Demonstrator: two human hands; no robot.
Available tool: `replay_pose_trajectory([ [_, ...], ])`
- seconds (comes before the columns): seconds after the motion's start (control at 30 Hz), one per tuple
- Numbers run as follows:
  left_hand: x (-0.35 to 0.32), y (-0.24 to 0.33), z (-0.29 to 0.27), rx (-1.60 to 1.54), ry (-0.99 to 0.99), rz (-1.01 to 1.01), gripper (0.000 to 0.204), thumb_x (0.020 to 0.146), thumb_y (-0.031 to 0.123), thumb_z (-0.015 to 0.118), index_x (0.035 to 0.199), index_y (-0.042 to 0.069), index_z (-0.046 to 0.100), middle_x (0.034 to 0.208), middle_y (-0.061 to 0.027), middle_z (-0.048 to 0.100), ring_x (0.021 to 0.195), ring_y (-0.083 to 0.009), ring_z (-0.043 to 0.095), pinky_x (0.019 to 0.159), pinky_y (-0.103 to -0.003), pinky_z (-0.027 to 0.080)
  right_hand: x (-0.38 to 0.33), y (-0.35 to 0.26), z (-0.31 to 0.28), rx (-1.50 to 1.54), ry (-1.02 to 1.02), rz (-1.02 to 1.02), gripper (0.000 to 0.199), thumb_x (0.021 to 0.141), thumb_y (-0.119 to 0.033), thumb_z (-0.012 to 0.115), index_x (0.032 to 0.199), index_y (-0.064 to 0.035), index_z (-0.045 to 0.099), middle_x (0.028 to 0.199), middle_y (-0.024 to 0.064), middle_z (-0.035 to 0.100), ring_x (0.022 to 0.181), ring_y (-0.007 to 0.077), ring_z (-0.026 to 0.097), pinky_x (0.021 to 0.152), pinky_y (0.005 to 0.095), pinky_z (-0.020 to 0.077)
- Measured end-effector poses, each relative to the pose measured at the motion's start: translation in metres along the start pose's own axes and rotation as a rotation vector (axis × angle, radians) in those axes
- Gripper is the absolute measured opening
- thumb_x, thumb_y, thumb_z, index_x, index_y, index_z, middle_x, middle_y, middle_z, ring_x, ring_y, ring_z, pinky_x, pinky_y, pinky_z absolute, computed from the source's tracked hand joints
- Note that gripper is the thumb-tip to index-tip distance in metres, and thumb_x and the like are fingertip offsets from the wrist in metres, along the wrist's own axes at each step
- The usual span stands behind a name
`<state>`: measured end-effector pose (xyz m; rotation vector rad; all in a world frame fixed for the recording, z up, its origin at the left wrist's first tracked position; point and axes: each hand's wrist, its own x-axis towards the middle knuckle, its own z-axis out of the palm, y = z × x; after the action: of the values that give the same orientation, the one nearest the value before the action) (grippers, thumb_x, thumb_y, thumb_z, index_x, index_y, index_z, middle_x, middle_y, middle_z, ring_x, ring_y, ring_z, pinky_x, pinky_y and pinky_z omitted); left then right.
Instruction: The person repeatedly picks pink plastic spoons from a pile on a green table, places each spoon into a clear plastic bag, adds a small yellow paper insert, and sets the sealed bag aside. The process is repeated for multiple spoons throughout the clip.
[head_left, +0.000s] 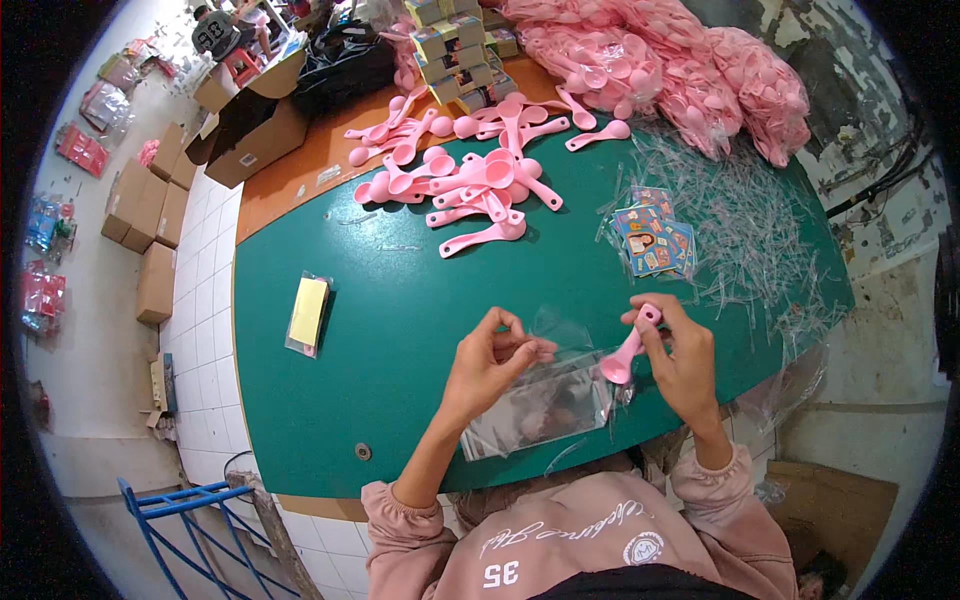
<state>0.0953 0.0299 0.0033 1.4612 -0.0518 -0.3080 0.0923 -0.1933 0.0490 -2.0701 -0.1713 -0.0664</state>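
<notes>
My right hand (685, 360) grips a pink plastic measuring spoon (618, 368) by its handle, the bowl pointing down and to the left. Across from it, my left hand (492, 362) has its thumb and fingers pinched together at a thin clear plastic bag (568, 328), which stands up between the two hands. Its outline is faint against the green tabletop. Below the hands, near the front edge, lies a stack of clear plastic bags (535, 412). Small printed cards (650, 246) with blue and orange pictures lie beyond my right hand.
Pink scoops (490, 180) are heaped at the table's far side. Behind them stand banded card stacks (455, 60) and bulging bags of pink scoops (640, 65). Clear plastic strips (740, 220) litter the right side. A packed bag with a yellow card (308, 312) lies left. A blue metal frame (195, 500) stands lower left.
</notes>
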Motion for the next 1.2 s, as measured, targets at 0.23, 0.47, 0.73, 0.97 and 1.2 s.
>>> replay_pose_trajectory([
  [0.23,-0.002,0.014,-0.002,-0.101,-0.049,-0.186,0.028,0.081,0.003,0.061,0.102,0.004,0.043,0.094,-0.0161,0.064,0.085,-0.016,0.063,0.071,-0.024,0.05,0.013,-0.013,0.015,0.469,0.305,-0.051,0.017,0.082,0.002,0.057,0.098,0.003,0.051,0.083,0.0092,0.059,0.079,0.0134,0.059,0.067,0.028,0.0554],
  [0.47,-0.004,0.019,0.007,-0.109,-0.094,-0.153,0.033,0.084,0.008,0.059,0.114,-0.001,0.049,0.097,-0.0076,0.063,0.084,-0.0077,0.057,0.071,-0.02,0.047,0.016,-0.014,0.02,0.341,0.099,-0.006,0.024,0.079,0.001,0.062,0.099,0.0028,0.049,0.086,0.0097,0.059,0.081,0.0146,0.061,0.064,0.0271,0.0555],
  [0.73,-0.009,0.028,-0.003,0.239,-0.408,-0.299,0.035,0.094,0.027,0.044,0.098,-0.003,0.06,0.084,0.0001,0.06,0.073,-0.0061,0.051,0.064,-0.02,0.042,0.013,-0.02,0.028,0.418,0.021,0.063,0.021,0.077,-0.005,0.067,0.092,0.0003,0.053,0.091,0.0102,0.06,0.084,0.0169,0.063,0.06,0.0261,0.0538],
  [0.97,-0.01,0.036,0.008,-0.035,-0.173,-0.161,0.037,0.096,0.024,0.037,0.104,-0.004,0.059,0.089,-0.0091,0.065,0.08,-0.0091,0.058,0.069,-0.02,0.046,0.024,-0.014,0.024,0.117,-0.246,-0.519,0.033,0.087,-0.035,0.053,0.09,-0.0024,0.058,0.098,0.0134,0.058,0.091,0.0225,0.056,0.083,0.035,0.0435],
  [1.2,-0.015,0.035,-0.002,-0.19,-0.064,-0.04,0.041,0.097,0.028,0.034,0.109,-0.005,0.054,0.099,-0.0181,0.062,0.088,-0.0228,0.063,0.076,-0.031,0.052,0.085,0.078,-0.015,-0.808,0.336,-0.145,0.038,0.075,-0.023,0.066,0.101,0.001,0.054,0.086,0.0178,0.056,0.083,0.0308,0.056,0.074,0.0381,0.043],
])
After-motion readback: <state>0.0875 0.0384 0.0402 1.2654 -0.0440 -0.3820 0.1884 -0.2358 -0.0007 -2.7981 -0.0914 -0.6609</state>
